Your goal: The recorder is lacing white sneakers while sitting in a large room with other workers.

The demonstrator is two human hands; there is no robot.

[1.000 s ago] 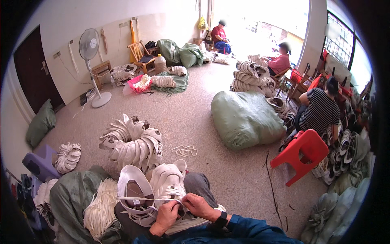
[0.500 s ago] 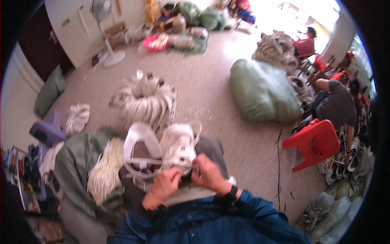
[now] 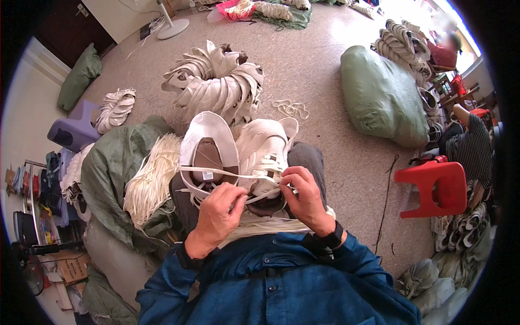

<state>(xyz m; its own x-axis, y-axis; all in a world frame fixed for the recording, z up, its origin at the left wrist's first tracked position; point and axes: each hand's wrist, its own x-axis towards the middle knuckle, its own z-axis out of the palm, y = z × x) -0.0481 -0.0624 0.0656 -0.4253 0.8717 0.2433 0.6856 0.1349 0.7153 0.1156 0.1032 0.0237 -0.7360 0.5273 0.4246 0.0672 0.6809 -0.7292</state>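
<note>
Left hand (image 3: pixel 218 212) at lower centre, knuckles up, pinching a white lace (image 3: pixel 222 171), right hand (image 3: pixel 304 197) angled inward, fingertips pinched, pale shoe (image 3: pixel 264 143) at frame centre, second shoe (image 3: pixel 232 142) beside it, red stool (image 3: pixel 452 187) at right.

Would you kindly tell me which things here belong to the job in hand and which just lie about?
In use:
- left hand and right hand, at white lace
- pale laced shoe
- second pale shoe beside it

Lying about:
- red stool
- purple stool
- fan base
</note>
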